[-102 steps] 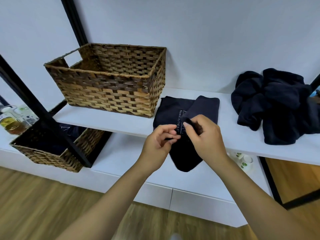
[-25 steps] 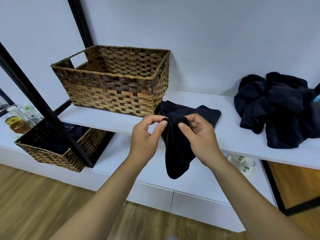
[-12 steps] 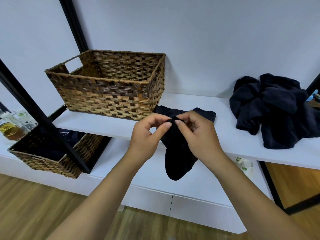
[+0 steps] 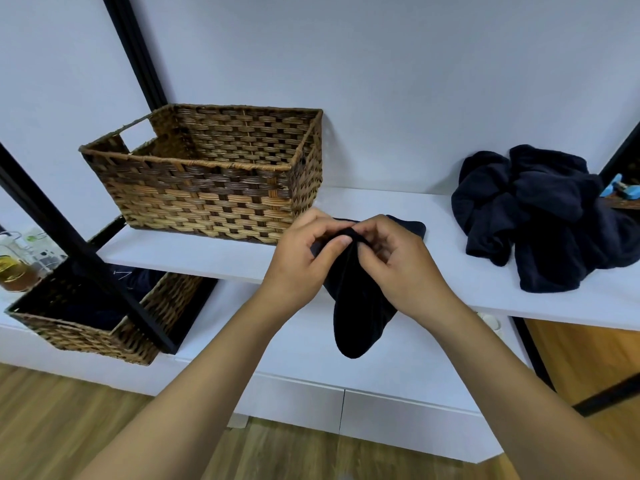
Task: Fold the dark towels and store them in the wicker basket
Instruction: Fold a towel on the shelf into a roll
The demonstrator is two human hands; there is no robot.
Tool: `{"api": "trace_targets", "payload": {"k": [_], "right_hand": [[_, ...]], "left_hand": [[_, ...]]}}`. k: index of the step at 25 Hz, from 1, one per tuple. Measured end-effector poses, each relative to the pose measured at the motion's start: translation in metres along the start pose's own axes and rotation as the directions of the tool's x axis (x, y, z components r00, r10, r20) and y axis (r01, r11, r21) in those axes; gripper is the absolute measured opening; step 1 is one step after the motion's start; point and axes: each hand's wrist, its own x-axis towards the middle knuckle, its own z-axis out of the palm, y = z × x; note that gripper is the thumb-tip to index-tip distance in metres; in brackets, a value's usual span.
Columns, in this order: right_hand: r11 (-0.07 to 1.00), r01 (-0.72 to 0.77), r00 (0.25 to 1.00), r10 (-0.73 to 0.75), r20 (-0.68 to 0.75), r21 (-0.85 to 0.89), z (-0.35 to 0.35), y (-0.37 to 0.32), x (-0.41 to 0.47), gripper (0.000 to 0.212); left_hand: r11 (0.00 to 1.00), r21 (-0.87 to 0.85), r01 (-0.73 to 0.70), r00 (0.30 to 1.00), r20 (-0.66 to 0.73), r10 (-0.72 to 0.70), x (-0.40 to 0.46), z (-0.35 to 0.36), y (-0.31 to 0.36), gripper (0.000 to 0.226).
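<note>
A dark towel [image 4: 358, 317] hangs over the front edge of the white shelf [image 4: 214, 252], part of it still lying on the shelf behind my hands. My left hand [image 4: 304, 263] and my right hand [image 4: 398, 268] both pinch the towel's top fold, fingertips almost touching. The wicker basket [image 4: 207, 195] stands on the shelf just left of my hands; I see nothing inside it from here. A crumpled pile of dark towels [image 4: 540, 220] lies at the shelf's right end.
A second wicker basket [image 4: 86, 327] with dark cloth inside sits on the lower shelf at left, behind a slanted black frame bar [image 4: 79, 251]. A glass jar [image 4: 14, 268] stands at the far left. Wooden floor lies below.
Both hands have closed in on the towel's fold and lifted it slightly; the hanging part has narrowed. The view shifted a little.
</note>
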Motion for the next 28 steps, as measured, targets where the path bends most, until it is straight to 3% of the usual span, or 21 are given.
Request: {"api": "trace_targets", "payload": {"k": [4,9,12,14,15,18,20,24,28], "right_hand": [[0.987,-0.087,0.996,0.089,0.011,-0.132,-0.008,-0.002,-0.008,0.025],[0.896,0.052,0.984,0.030,0.178,-0.441,-0.040,-0.006,-0.028,0.031],[0.660,0.083,0.949,0.176,0.262,-0.747,-0.060,0.001,-0.029,0.032],[0.500,0.120,0.927,0.252,0.277,-0.858,-0.069,0.006,-0.030,0.031],[0.492,0.120,0.921,0.268,0.281,-0.862,-0.073,0.005,-0.031,0.030],[0.635,0.040,0.915,0.287,0.284,-0.772,-0.091,-0.006,-0.035,0.023],[0.675,0.024,0.937,0.241,0.251,-0.738,-0.107,-0.014,-0.029,0.022],[0.802,-0.029,1.000,0.025,-0.014,-0.596,-0.149,-0.035,0.018,0.027],[0.772,-0.029,0.992,-0.057,-0.116,-0.635,-0.191,-0.075,0.077,0.021]], "left_hand": [[0.999,-0.013,0.032,0.999,0.016,-0.031,0.011,0.007,0.001,0.014],[0.990,-0.077,0.117,0.992,-0.027,-0.119,0.025,0.006,0.000,0.009],[0.988,-0.104,0.117,0.992,-0.030,-0.120,0.035,0.007,0.007,0.009],[0.989,-0.092,0.111,0.993,-0.014,-0.113,0.040,0.009,0.010,0.010],[0.992,-0.077,0.100,0.995,-0.005,-0.101,0.042,0.010,0.011,0.008],[0.997,-0.055,0.062,0.998,-0.028,-0.063,0.050,0.010,0.009,0.006],[0.996,-0.052,0.074,0.996,-0.042,-0.076,0.059,0.006,0.009,0.010],[0.998,-0.058,0.040,0.994,-0.096,-0.046,0.103,-0.012,0.034,0.020],[0.997,0.071,-0.001,0.989,-0.146,0.011,0.172,-0.028,0.077,0.012]]}}
